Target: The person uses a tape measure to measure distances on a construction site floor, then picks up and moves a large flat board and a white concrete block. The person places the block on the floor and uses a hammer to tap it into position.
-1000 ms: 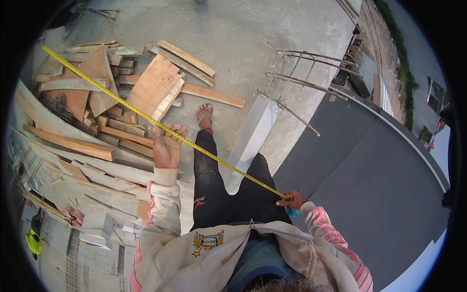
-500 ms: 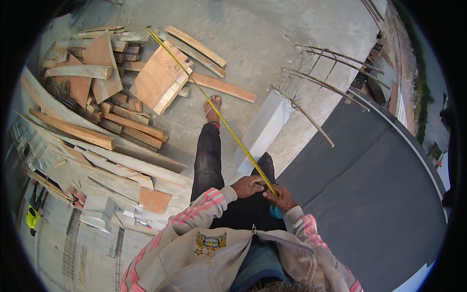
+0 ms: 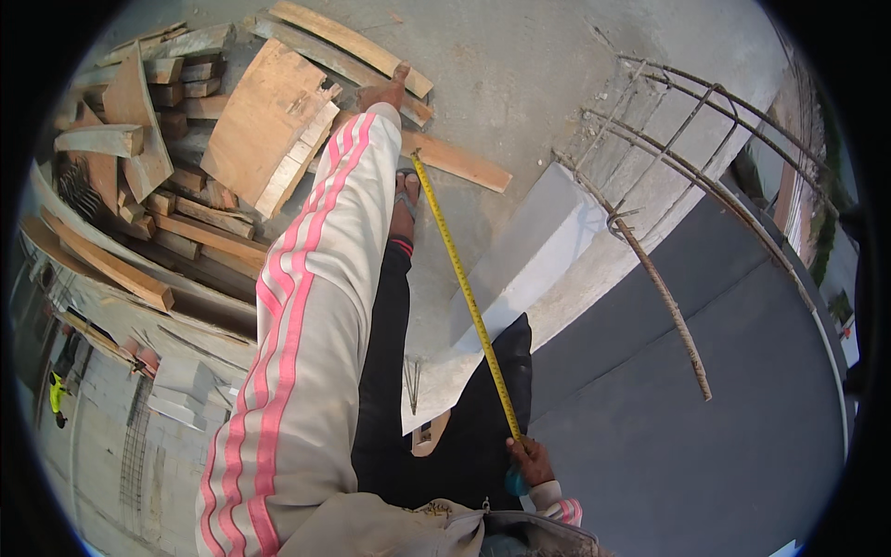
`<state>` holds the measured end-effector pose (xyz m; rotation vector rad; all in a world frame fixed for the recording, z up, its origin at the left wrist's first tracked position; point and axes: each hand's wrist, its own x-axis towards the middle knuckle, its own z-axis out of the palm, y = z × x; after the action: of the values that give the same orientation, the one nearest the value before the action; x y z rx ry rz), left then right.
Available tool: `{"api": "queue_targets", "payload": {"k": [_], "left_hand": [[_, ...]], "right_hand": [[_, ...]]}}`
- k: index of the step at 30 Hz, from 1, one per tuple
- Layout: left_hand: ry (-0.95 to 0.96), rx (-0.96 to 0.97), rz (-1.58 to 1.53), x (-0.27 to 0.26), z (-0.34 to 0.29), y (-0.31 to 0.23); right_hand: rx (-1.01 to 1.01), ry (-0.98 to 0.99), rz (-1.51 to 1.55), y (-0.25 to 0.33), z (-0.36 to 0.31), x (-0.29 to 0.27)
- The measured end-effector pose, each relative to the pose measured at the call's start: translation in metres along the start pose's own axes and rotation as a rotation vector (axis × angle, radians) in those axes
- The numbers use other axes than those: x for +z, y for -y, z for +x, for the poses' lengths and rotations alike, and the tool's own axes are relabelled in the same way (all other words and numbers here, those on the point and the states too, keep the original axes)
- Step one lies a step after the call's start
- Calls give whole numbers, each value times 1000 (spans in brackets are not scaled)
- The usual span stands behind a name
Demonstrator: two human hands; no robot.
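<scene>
Wood (image 3: 209, 243) lies piled on the floor's (image 3: 501, 74) left. The left hand (image 3: 382, 93) is stretched over planks (image 3: 348, 45), its grip impossible to tell. The tape (image 3: 469, 292) extends beside a foot (image 3: 406, 193), left of the block (image 3: 524, 251) near the floor's right edge; the right hand (image 3: 530, 461), well apart, clamps its near end.

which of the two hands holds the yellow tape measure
The right hand, low in view, grips the yellow tape measure; the left hand, stretched ahead, is clear of it.
</scene>
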<state>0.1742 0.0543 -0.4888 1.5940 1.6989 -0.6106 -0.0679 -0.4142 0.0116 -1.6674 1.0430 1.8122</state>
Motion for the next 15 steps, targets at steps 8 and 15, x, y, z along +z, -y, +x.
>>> {"api": "queue_targets", "payload": {"k": [8,15], "left_hand": [[-183,-23,-151,18,-11,-4],[-131,139,-162,-45,-33,61]], "right_hand": [[43,22,170,-10,10,14],[-77,27,225,-4,10,9]]}}
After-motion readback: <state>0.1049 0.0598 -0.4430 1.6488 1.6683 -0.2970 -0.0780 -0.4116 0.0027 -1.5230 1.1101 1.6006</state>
